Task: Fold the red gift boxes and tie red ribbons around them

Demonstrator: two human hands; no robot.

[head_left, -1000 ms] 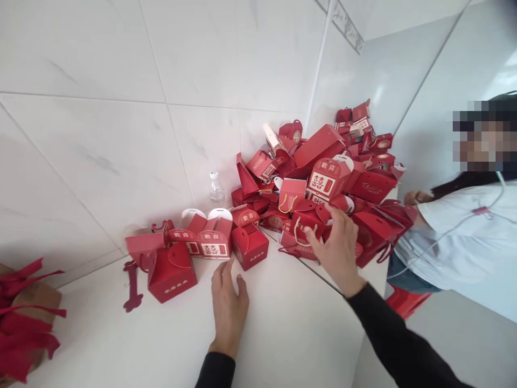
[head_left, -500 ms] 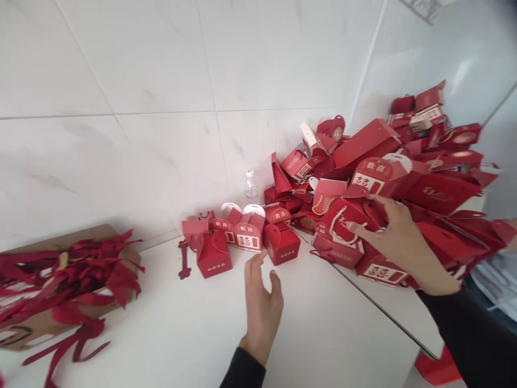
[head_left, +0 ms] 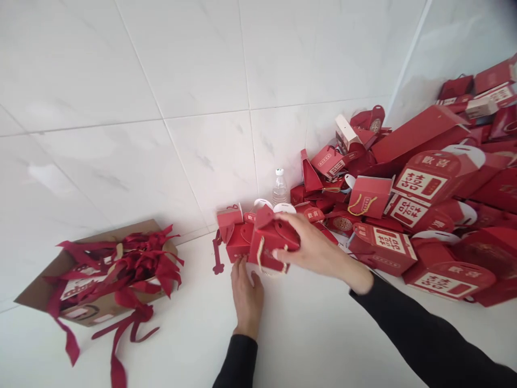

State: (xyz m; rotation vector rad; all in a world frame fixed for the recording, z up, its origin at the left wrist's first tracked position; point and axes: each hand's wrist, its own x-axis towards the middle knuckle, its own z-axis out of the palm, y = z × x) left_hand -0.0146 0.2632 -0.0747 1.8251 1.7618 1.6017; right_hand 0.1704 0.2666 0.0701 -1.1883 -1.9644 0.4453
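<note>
My right hand (head_left: 319, 249) grips a small red gift bag with a cord handle (head_left: 271, 246), held just above the white counter (head_left: 181, 345). My left hand (head_left: 245, 296) lies flat under it, fingers spread, its fingertips touching the front of a red gift box (head_left: 238, 242). That box stands in a short row of folded red boxes against the tiled wall. A big heap of red gift boxes and bags (head_left: 424, 188) fills the corner to the right. Both of my sleeves are black.
A brown cardboard box (head_left: 44, 283) full of red ribbons (head_left: 133, 269) sits on the counter at the left, with ribbon ends trailing over the surface. A small clear water bottle (head_left: 279, 188) stands by the wall behind the row. A flat red cut-out (head_left: 218, 256) lies beside the row.
My right hand has taken a red bag out of the heap and carried it left to the row of boxes. My left hand slid forward to the row. The view swung left.
</note>
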